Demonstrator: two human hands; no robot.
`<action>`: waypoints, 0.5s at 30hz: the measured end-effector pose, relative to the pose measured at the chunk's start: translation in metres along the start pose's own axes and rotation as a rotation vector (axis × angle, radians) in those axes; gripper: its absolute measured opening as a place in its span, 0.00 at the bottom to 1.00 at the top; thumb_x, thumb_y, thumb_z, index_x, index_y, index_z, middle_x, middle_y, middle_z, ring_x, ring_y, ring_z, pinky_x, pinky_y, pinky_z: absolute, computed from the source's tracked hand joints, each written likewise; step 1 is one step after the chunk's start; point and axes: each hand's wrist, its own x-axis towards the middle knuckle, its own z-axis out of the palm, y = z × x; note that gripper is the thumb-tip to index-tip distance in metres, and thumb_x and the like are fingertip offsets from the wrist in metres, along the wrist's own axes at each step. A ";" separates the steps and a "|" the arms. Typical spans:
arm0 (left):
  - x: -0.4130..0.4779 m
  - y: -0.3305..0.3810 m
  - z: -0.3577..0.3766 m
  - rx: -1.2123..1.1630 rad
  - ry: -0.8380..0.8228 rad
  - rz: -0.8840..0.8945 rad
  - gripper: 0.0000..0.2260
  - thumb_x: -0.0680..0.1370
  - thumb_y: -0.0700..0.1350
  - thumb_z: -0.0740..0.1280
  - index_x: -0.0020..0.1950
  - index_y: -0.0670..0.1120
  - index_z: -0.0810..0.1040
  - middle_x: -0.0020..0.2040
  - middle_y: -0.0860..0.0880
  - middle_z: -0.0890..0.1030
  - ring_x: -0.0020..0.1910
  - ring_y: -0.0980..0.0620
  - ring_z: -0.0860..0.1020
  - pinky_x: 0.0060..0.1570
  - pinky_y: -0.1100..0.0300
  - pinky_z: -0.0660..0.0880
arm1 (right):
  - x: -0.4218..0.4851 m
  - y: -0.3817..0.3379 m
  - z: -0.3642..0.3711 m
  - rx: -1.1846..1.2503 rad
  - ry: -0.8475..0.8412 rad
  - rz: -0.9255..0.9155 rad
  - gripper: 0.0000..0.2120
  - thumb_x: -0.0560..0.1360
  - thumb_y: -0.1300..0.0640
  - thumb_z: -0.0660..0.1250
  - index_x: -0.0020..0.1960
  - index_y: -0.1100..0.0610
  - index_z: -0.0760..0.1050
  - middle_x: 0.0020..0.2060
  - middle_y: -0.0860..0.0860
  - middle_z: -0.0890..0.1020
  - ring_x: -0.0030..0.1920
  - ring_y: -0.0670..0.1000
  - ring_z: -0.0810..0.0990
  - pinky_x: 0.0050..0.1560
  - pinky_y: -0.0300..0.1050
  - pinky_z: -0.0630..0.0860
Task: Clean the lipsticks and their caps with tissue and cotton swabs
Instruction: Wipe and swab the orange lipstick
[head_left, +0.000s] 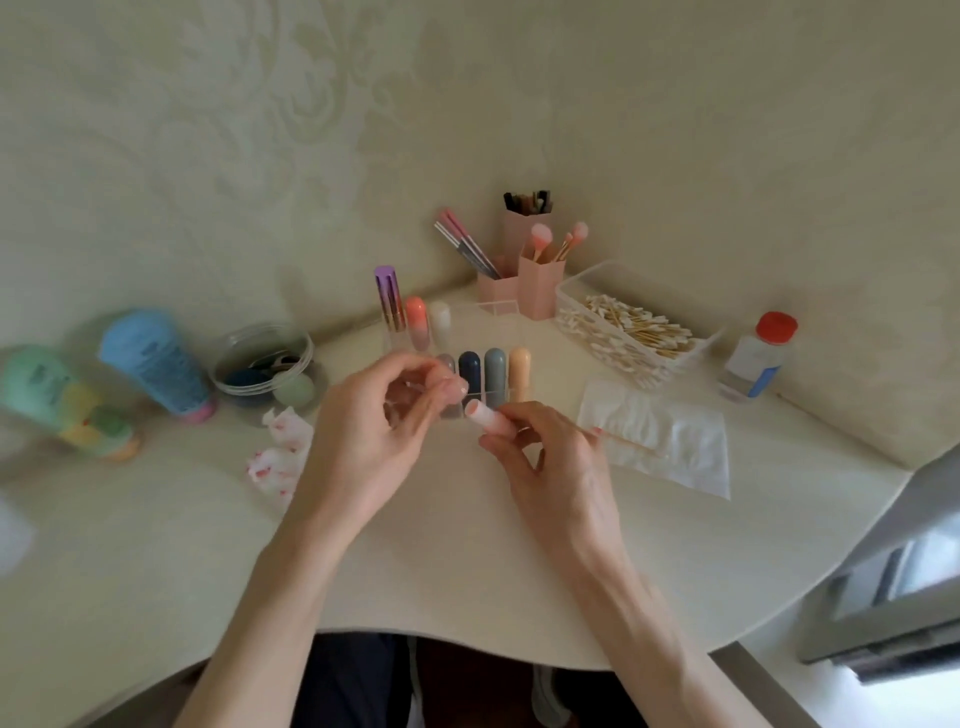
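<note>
Right hand (550, 462) grips the pink lipstick (488, 415), open end tilted up toward the left hand (374, 431), likely so the rim is reachable. The same hand also pinches a cotton swab (623, 440) between its fingers, with the stick trailing right over the clean tissue (670, 441), parked ready for use. Left hand's fingers (457, 387) are curled and pinched together just beside the lipstick's tip, possibly on a clear cap; too blurred to tell. Both hands hover above the table (467, 545), in front of the lipstick rack (496, 366). Stained tissue (280, 452) lies left, swab box (623, 332) right.
</note>
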 end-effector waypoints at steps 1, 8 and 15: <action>-0.002 -0.002 -0.006 -0.007 0.024 -0.007 0.04 0.78 0.48 0.75 0.50 0.50 0.84 0.45 0.59 0.86 0.44 0.56 0.83 0.42 0.62 0.76 | 0.000 0.001 0.000 -0.008 0.009 0.013 0.09 0.77 0.50 0.76 0.56 0.48 0.82 0.45 0.43 0.86 0.44 0.45 0.83 0.43 0.45 0.77; -0.036 -0.037 -0.020 0.388 -0.063 -0.015 0.07 0.78 0.49 0.75 0.55 0.53 0.84 0.47 0.61 0.84 0.40 0.65 0.80 0.40 0.68 0.77 | -0.001 -0.004 -0.001 0.027 0.033 0.045 0.13 0.76 0.50 0.78 0.59 0.47 0.82 0.44 0.41 0.86 0.42 0.43 0.82 0.39 0.34 0.73; -0.038 -0.044 -0.015 0.430 0.010 -0.004 0.14 0.78 0.50 0.74 0.63 0.55 0.81 0.49 0.60 0.82 0.42 0.60 0.80 0.43 0.54 0.81 | -0.002 -0.005 0.000 0.048 -0.006 0.064 0.12 0.76 0.50 0.77 0.57 0.45 0.78 0.47 0.39 0.85 0.43 0.44 0.83 0.40 0.42 0.76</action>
